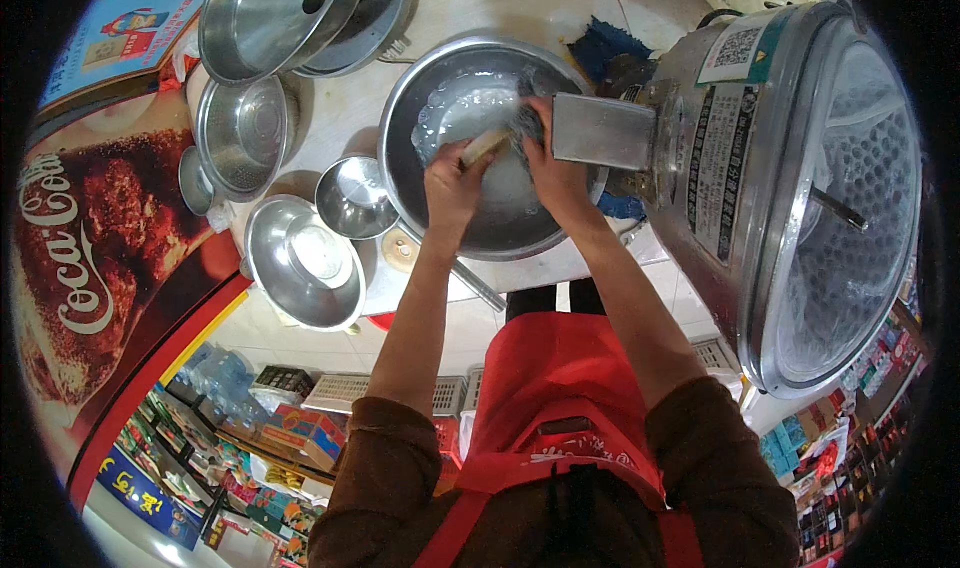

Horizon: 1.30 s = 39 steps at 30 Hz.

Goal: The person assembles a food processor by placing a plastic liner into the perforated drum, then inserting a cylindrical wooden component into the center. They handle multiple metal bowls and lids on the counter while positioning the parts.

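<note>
Over a large steel basin (398, 148) with foamy water in it, my two hands are close together. My left hand (456, 180) grips a short, pale tan piece (487, 146), rounded like a thick stick; its exact kind cannot be made out. Fingers of my right hand (550, 163) curl round a grey, wiry clump (524, 124) that looks like a steel wool scourer. The clump touches or nearly touches the far end of the pale piece. Part of my right hand lies under the metal spout of the machine at the right.
A big metal machine (690, 168) with its spout (603, 133) stands at the right, overhanging the basin. To the left are a saucepan (357, 196), a wide bowl (275, 258), a perforated pot (242, 138) and a large steel pan (270, 28). A dark blue cloth (606, 50) lies behind.
</note>
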### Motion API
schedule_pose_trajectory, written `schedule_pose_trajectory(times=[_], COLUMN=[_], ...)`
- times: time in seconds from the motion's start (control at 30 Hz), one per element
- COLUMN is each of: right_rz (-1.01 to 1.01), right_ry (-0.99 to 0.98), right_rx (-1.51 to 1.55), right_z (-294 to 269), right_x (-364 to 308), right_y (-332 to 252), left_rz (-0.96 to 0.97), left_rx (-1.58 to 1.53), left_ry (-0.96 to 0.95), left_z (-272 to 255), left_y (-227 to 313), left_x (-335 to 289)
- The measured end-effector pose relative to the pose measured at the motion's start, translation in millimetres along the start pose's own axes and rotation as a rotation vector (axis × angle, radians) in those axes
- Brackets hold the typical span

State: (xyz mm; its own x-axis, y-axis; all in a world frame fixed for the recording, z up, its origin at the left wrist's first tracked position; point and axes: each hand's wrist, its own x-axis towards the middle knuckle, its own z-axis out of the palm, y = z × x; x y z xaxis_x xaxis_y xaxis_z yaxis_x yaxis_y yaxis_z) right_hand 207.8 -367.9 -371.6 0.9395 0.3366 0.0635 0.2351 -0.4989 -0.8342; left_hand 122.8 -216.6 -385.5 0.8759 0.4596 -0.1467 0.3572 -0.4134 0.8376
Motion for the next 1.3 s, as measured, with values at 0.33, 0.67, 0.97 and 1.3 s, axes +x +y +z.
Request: schedule_pose_trajectory(times=[0.33,0.67,0.97,1.3], right_rz=[0.311,0.382,0.233,0.474], right_ry=[-0.103,-0.117,-0.908,-0.711], right_rx=[-0.273,-0.642,0.636,2.13], right_z=[-157.4,-165.0,58.3,284.4], right_x=[-192.6,-220.9,-212.7,-218.1], right_y=[93.4,175.3,-60.0,-16.9], left_rz=[-0.883,-0.093,-0.13,0.154], left_rx=[-0.691,0.542,0.822,0.409], left_ry=[-0.019,0.122,-0.086,-0.085], left_z=[8.2,31.4,36.6,-22.6], left_y=[-52.0,-2.5,-10.3,-21.4], left_x=[-4.0,-47.0,-23.8,-15.2])
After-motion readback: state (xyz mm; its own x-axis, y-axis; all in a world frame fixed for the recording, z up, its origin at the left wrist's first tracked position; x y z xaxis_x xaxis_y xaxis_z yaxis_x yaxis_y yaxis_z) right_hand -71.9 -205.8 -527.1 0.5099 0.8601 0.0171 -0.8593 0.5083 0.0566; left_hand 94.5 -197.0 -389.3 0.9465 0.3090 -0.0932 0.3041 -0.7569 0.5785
